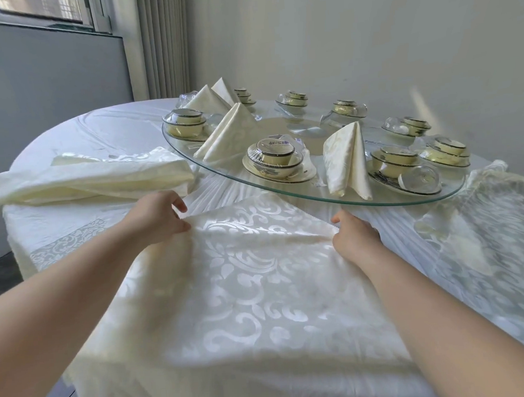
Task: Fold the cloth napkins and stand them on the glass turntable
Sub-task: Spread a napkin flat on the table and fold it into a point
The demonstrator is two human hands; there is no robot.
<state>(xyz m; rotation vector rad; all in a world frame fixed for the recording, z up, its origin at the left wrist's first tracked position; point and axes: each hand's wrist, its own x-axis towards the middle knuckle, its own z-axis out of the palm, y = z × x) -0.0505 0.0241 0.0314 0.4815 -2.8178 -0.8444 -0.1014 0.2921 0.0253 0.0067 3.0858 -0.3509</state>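
Pale bare walls, a ribbed grey curtain (pixel 163 41) and a window (pixel 40 12) at the upper left, behind a round table draped in a white tablecloth (pixel 101 129). On top of it, toward the right, a round clear glass turntable (pixel 388 201).

Spread flat on the near part of the table, just short of the turntable's near rim: a large cream damask napkin (pixel 260 276) with a glossy scroll pattern, its near side draped over the table's edge. Far edge raised a little into a low ridge between the two hands. Left hand (pixel 159 214) at the far left corner, thumb and curled fingers pinching the cloth. Right hand (pixel 354 235) at the far right corner, gripping the edge, thumb up above it, remaining fingers hidden behind the hand and the fabric.

Standing on the glass, four cream cloths folded into upright peaks: a front folded napkin (pixel 344 158) close to the near rim, a middle folded napkin (pixel 231 132) left of centre, and, close together at the far left, a rear folded napkin (pixel 207 103) and a rearmost folded napkin (pixel 223 91). Around and between them, cream bowl-and-plate sets with dark rims, the nearest set (pixel 275 160) wrapped in clear film.

Left of the turntable, on the tablecloth, a loose heap of unfolded cream napkins (pixel 98 178). At the right, beside the turntable's rim, a crumpled cream cloth (pixel 488 213) on the table.
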